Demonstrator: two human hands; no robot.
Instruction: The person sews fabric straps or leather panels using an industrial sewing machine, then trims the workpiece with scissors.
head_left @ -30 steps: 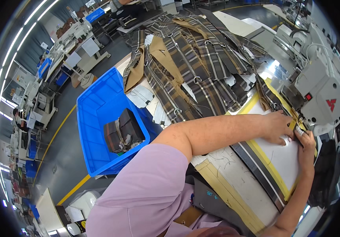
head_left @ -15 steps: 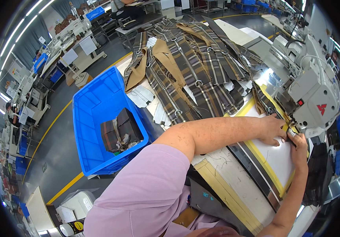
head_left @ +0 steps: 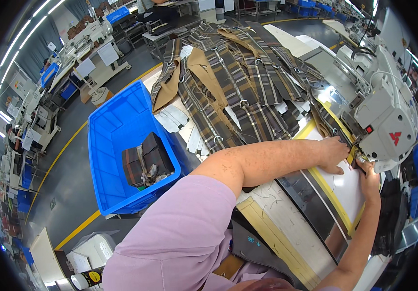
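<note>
My left hand point(head_left: 334, 156) lies with thumb and fingers apart on the white board with yellow edging point(head_left: 339, 187), fingertips at a dark fabric strip point(head_left: 326, 121) that runs under the sewing machine head point(head_left: 381, 123). Close by, my right hand point(head_left: 368, 172) has its fingers curled on the strip's end just below the machine, with something silvery at the fingertips. The needle area is partly hidden. A large pile of plaid fabric pieces point(head_left: 240, 92) with tan parts and metal rings covers the table beyond my left arm.
A blue bin point(head_left: 109, 145) holding folded dark plaid pieces point(head_left: 146, 160) stands left of the table. Yellow tape point(head_left: 272, 233) runs along the near table surface. Dark fabric point(head_left: 391, 213) hangs at the right. Other workstations line the aisle, and a person point(head_left: 148, 9) is at a far table.
The camera view has shifted slightly, moving the bin and machine left in the picture. My hands stay beside the needle area, with small shifts of the fingers.
</note>
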